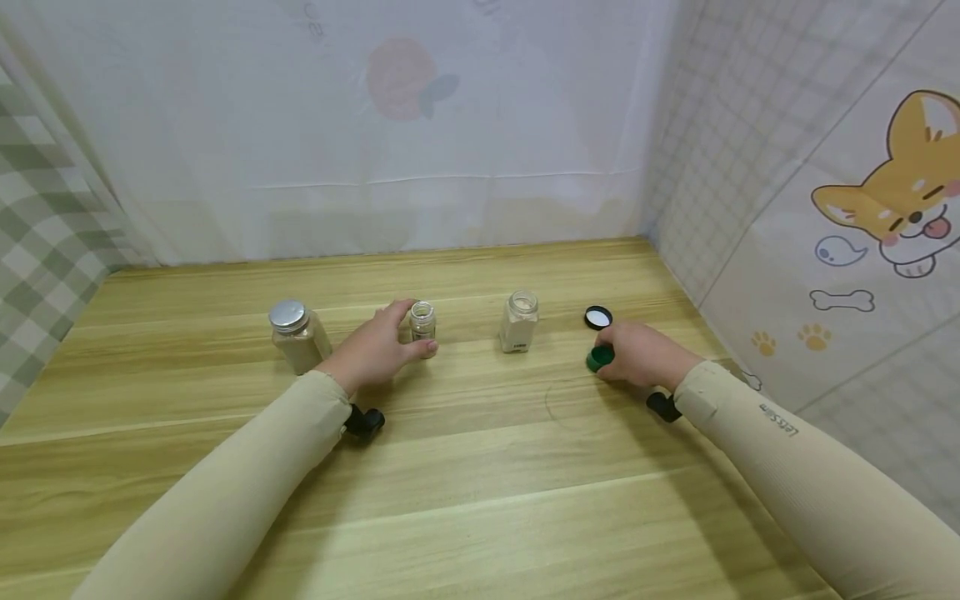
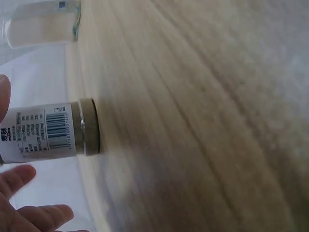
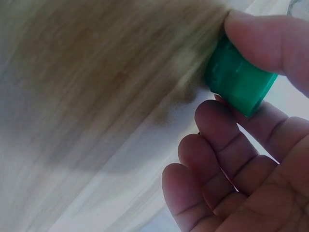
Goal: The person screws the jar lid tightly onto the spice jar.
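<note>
A small spice jar stands uncapped near the table's middle. My left hand is spread around it, thumb on the near side and fingers on the far side. In the left wrist view, the jar shows a white barcode label and brown contents at its base; the fingers there look slightly apart from it. Whether the thumb touches it I cannot tell. On the right, my right hand pinches a green cap between thumb and forefinger, low at the tabletop. The other fingers are loosely bent below the cap.
Between the hands stands an uncapped square glass jar of pale powder. A black lid with a white inside lies beyond the green cap. A silver-lidded jar stands left of my left hand. Curtain-like sheets border the wooden table.
</note>
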Motion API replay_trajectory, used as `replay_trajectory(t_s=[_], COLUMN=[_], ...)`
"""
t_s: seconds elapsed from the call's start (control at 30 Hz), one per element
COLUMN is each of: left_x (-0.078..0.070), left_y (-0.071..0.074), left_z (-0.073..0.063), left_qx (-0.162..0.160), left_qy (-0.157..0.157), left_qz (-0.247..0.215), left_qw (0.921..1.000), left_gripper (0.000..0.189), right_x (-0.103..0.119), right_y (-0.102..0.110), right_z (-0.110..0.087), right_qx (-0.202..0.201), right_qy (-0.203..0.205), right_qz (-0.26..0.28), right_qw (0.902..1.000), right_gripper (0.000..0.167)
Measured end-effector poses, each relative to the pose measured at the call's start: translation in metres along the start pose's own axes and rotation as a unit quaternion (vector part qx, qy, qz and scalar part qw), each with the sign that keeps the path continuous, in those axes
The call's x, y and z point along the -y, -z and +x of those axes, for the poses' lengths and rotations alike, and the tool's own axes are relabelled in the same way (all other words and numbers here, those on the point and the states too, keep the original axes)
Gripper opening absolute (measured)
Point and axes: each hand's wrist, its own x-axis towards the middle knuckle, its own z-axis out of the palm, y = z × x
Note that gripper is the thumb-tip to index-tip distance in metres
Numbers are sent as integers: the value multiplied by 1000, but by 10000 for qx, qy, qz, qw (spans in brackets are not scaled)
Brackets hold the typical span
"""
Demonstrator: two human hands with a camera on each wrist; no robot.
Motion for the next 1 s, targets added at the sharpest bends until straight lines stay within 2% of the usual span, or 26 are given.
replay_trajectory(t_s=[0.23, 0.37, 0.53, 0.73, 1.0], left_x=[4, 6, 7, 8, 6], left_y=[0, -2, -3, -5, -6], left_z=[4, 6, 10, 13, 13], left_qx=[100, 110, 98, 83, 93], left_qy=[-11, -64, -124, -122, -113], left_qz=[-41, -91, 95, 299, 309], left_qw=[9999, 9999, 9998, 9994, 9994], left_gripper=[81, 70, 59, 55, 53], right_x=[-1, -1, 0, 0, 0], right_y=[0, 0, -1, -1, -1], right_z=[-1, -2, -2, -1, -2], right_qx=[-52, -67, -95, -105, -95], right_qy=[17, 33, 25, 18, 26], right_qz=[-24, -6, -6, -2, 11], right_qw=[10000, 10000, 10000, 9999, 10000], right_gripper=[40, 40, 39, 38, 38])
